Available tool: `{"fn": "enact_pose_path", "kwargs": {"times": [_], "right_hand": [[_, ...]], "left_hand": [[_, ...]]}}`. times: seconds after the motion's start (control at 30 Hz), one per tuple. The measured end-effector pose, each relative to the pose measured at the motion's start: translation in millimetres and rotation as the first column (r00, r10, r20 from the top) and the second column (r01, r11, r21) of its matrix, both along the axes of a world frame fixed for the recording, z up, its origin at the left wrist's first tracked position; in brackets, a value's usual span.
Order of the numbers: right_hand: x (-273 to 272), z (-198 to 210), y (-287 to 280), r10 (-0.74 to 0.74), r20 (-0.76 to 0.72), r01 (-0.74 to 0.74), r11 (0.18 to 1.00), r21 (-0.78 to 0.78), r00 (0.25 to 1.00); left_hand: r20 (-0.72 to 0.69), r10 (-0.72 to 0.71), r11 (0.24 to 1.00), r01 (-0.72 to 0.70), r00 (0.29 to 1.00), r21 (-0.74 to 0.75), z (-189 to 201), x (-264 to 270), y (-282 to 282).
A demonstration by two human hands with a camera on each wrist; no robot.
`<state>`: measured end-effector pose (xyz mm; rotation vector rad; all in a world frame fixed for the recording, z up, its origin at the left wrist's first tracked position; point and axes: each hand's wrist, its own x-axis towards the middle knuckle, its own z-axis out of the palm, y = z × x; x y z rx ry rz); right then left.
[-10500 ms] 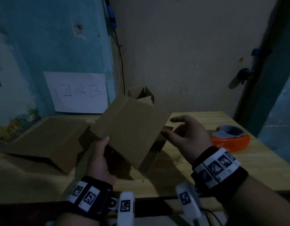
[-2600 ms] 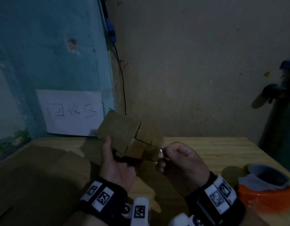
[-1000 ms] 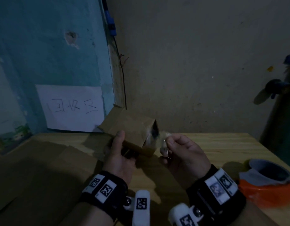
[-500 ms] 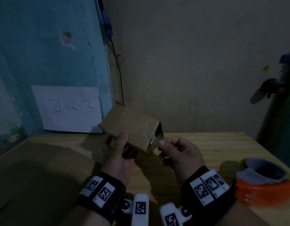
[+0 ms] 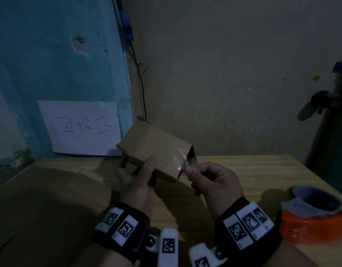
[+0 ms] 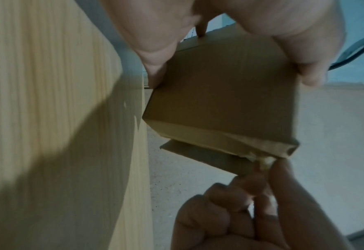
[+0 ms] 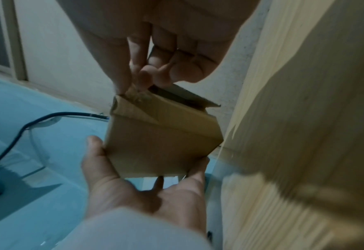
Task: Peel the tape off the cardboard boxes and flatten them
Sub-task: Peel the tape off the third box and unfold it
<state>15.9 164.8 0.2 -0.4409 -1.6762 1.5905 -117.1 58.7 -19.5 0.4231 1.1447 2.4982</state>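
Dim corner room, blue wall left and grey wall far, wooden table (image 5: 252, 170) below the hands; left hand (image 5: 136, 182) is gripping a small cardboard box (image 5: 156, 151) held up over the table, thumb on the near face and fingers curled underneath; right hand (image 5: 214, 182) is pinching a strip of clear tape (image 5: 180, 160) at the box's right end, thumb and forefinger closed narrow on it, other fingers curled in. Compared with a second ago, the tape tab is no longer lifted away as a loose wisp; the pinch is now sitting right at the box's near-right corner, and the box is turning so its top face is showing; reads as a regrip to pull the strip that is lying shiny across the top face. End flap is already hanging open in the wrist views, so this end seems mostly freed; box not yet flattened. Flattened cardboard (image 5: 41, 199) is lying on the table near left; orange tape dispenser (image 5: 316, 214) is sitting near right; paper sign (image 5: 79, 128) is hanging on the blue wall.
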Motion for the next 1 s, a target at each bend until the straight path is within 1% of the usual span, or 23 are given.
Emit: {"fn": "enact_pose_path", "kwargs": {"times": [0.1, 0.27, 0.37, 0.43, 0.57, 0.7, 0.87, 1.0], "right_hand": [[2.0, 1.9, -1.3, 0.060, -0.050, -0.061, 0.998, -0.024, 0.997], [7.1, 8.7, -5.8, 0.178, -0.161, -0.179, 0.984, 0.007, 0.971], [9.0, 11.9, -6.7, 0.233, -0.185, -0.245, 0.968, -0.048, 0.955], [7.2, 12.4, -4.8, 0.203, -0.199, -0.230, 0.966, -0.123, 0.959], [1.8, 7.2, 1.1, 0.063, -0.188, -0.099, 0.977, -0.191, 0.980], [1.7, 6.0, 6.5, -0.016, -0.196, -0.041, 0.957, -0.287, 0.980], [-1.1, 7.0, 10.0, -0.060, -0.181, -0.013, 0.925, -0.380, 0.982], [0.5, 11.0, 10.3, -0.090, -0.122, 0.039, 0.927, -0.373, 0.988]], "left_hand": [[-0.008, 0.011, 1.000, -0.011, 1.000, -0.005, -0.2, -0.9, -0.7], [0.048, 0.056, 0.992, -0.050, 0.997, -0.118, -1.0, -6.7, -1.4], [0.102, 0.088, 0.991, -0.076, 0.991, -0.111, 1.0, -8.7, -2.4], [0.117, 0.081, 0.991, -0.069, 0.990, -0.111, 4.0, -6.6, -1.1], [0.142, 0.083, 0.995, -0.072, 0.986, -0.075, 8.0, -0.6, 0.2], [0.167, 0.100, 0.995, -0.094, 0.981, -0.046, 8.3, -0.3, -0.5], [0.156, 0.110, 0.993, -0.102, 0.982, -0.056, 6.0, -1.0, 0.6], [0.159, 0.097, 0.994, -0.087, 0.983, -0.067, 7.1, 0.4, -0.1]]}}
